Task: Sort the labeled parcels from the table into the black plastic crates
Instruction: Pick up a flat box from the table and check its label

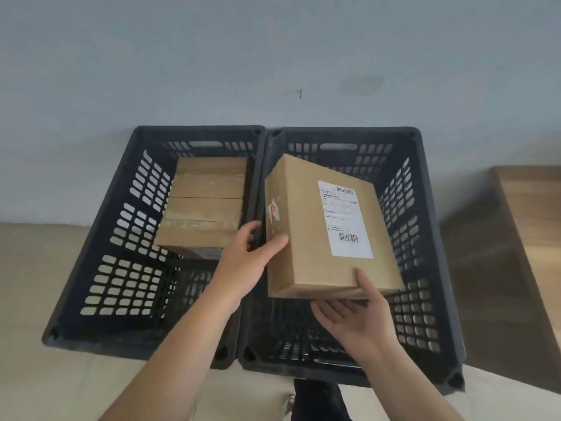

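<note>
Pale grey wall [273, 56]; beige floor [36, 268]; perhaps a wooden table [534, 214].

You can see a white paper label [344, 218] with two barcodes on the brown cardboard box [318, 262]; its words are too blurry to read.

Matt brown cardboard parcel [328, 229], smooth white paper label [344, 218], black perforated plastic crates [425, 238]
</note>
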Tool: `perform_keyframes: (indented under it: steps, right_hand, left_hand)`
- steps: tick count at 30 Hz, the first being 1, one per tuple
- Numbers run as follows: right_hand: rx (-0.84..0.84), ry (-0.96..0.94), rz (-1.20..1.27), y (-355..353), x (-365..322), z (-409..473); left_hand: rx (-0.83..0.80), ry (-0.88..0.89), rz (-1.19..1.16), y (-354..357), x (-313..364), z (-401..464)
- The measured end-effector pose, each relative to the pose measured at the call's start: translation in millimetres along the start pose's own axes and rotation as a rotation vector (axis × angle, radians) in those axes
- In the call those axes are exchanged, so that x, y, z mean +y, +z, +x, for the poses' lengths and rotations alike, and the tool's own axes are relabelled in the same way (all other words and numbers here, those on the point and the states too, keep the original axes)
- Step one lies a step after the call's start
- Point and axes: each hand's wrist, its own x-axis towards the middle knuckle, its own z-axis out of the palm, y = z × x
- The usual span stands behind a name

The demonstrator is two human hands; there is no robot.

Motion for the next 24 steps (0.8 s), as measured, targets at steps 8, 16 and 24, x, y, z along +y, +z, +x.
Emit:
perform_keyframes:
  steps: [8,16,24]
  right_hand:
    - [0.108,-0.070,0.046,22,-19,93]
    - [0.175,-0.145,-0.002,30,-33,174]
    - [0.195,-0.183,0.055,38,-19,198]
  left_hand:
    - [0.101,0.000,0.360,4,-51,36]
    - [0.216,-0.015,0.462,12,-65,41]
    - [0.209,-0.019,0.397,11,-67,44]
